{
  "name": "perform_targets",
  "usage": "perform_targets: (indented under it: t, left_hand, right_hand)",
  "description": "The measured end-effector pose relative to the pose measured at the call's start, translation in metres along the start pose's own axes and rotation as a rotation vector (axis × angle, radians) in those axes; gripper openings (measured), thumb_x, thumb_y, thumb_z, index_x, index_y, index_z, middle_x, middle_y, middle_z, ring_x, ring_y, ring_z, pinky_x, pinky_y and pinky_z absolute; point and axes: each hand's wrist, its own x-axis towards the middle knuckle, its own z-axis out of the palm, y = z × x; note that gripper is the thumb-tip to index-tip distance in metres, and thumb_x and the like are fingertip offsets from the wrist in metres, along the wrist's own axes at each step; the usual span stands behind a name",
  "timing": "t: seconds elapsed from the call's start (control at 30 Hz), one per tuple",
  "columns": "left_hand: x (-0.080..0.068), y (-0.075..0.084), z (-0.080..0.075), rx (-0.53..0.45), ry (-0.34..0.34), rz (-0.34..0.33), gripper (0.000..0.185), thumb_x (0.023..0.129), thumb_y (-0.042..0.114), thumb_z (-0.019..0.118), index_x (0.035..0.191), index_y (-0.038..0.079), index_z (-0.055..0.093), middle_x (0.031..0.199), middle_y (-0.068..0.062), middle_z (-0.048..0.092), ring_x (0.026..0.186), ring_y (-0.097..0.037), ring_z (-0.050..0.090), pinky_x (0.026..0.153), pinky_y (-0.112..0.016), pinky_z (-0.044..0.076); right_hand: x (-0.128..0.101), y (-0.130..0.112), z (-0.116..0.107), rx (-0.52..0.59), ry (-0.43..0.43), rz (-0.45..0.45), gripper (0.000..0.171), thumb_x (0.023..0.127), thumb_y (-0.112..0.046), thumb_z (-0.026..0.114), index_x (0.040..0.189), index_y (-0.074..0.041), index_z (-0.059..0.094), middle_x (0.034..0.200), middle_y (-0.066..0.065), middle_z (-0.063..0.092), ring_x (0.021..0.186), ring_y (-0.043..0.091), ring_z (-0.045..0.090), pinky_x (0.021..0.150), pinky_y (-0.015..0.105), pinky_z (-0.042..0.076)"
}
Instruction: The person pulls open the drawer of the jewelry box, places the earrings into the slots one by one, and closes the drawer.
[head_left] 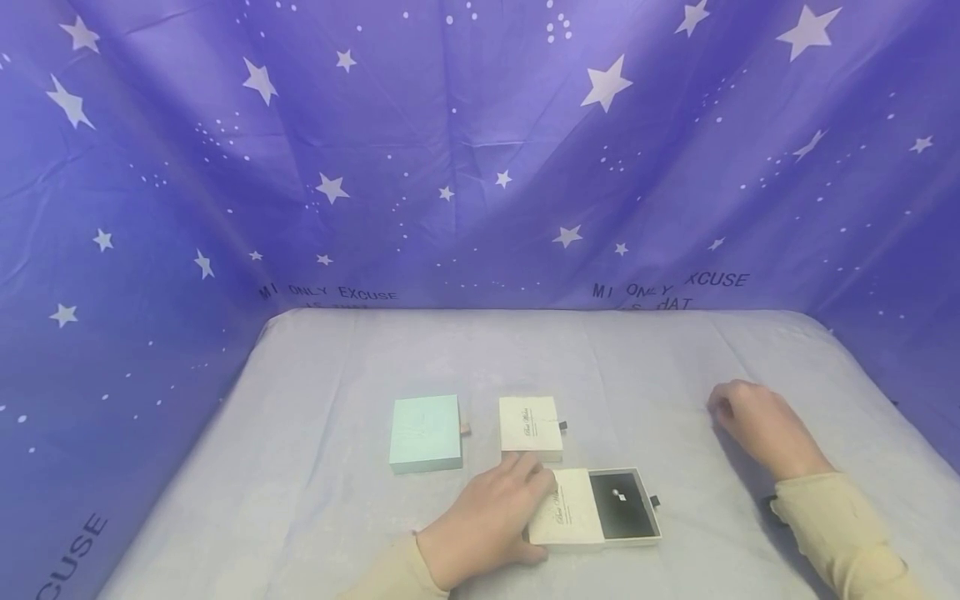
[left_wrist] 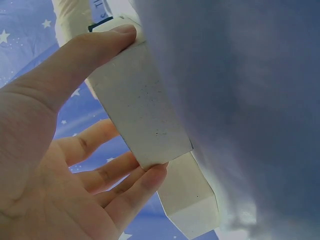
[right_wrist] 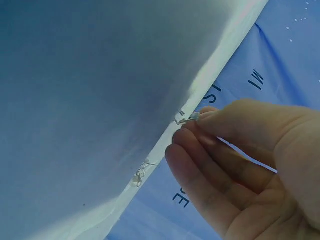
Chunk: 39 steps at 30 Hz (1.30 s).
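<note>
earring [right_wrist: 187, 119] pinched by right hand [right_wrist: 250, 165] (wrist view only)

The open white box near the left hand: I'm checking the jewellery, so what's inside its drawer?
The drawer shows a dark lining with one small pale piece. The sleeve and left hand cover the rest.

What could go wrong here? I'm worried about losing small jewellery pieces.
The right hand pinches one tiny clear earring; another lies loose on the pale tablecloth, where it is hard to see. The cream drawer box under the left hand stands open, so a nudge could spill its stud.
</note>
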Motion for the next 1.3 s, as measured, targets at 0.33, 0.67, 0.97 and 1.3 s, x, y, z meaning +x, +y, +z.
perform_targets:
  t: [0.33,0.67,0.97,1.3]
  left_hand:
    - [0.000,-0.001,0.001,-0.001,0.008,0.010,0.056,0.065,0.041,0.089,0.104,0.017,0.056,0.103,0.008,0.047,0.091,-0.007,0.044,0.070,-0.015,0.041]
    - [0.000,-0.001,0.001,0.002,0.015,0.015,0.057,0.065,0.041,0.089,0.104,0.018,0.056,0.103,0.008,0.047,0.091,-0.006,0.043,0.070,-0.014,0.041]
    - [0.000,0.000,0.000,-0.003,0.005,0.009,0.055,0.066,0.039,0.088,0.105,0.017,0.056,0.103,0.008,0.047,0.093,-0.007,0.044,0.069,-0.015,0.040]
    - [-0.001,0.000,-0.001,-0.007,-0.004,0.005,0.056,0.067,0.039,0.088,0.106,0.017,0.056,0.105,0.007,0.048,0.093,-0.008,0.044,0.071,-0.016,0.042]
  right_hand:
    - [0.001,-0.004,-0.004,0.014,-0.014,0.037,0.009,0.079,0.001,0.071,0.087,0.002,0.068,0.080,0.017,0.065,0.075,0.040,0.063,0.074,0.058,0.051]
    - [-0.001,-0.011,-0.009,0.041,-0.010,0.039,0.013,0.081,-0.003,0.073,0.091,0.005,0.070,0.082,0.016,0.067,0.076,0.037,0.064,0.075,0.058,0.051]
    - [-0.006,-0.027,-0.017,0.086,-0.036,0.050,0.013,0.084,0.002,0.069,0.095,0.007,0.070,0.096,0.029,0.069,0.091,0.049,0.065,0.085,0.062,0.049]
    - [-0.010,-0.049,-0.023,0.101,-0.010,0.012,0.014,0.083,0.004,0.069,0.096,0.007,0.071,0.097,0.028,0.070,0.090,0.047,0.067,0.084,0.059,0.052]
